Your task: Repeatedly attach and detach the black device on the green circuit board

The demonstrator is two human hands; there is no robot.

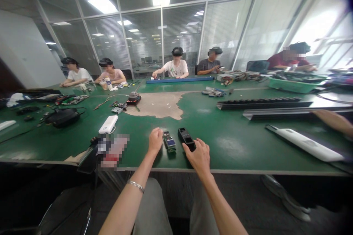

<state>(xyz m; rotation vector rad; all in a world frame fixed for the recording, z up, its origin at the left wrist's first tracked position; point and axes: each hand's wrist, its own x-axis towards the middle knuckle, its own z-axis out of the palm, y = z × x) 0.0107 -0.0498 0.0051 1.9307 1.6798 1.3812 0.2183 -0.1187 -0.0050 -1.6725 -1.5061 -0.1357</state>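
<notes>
From where I stand, the green tabletop point(242, 159) looks smooth with a soft sheen where the lights catch it, while the torn-edged tan patch point(160, 105) in it is dull and matt. The black housing point(185, 136) seems to be matt plastic, the circuit board point(166, 137) beside it carries a glossy little screen point(171, 143), and the bracelet point(136, 185) shines like polished metal. Smooth white plastic covers the power bank point(108, 124) and the long case point(307, 144), the grey trousers point(151, 202) are matt cloth, and the partition point(145, 40) is reflective glass.
</notes>
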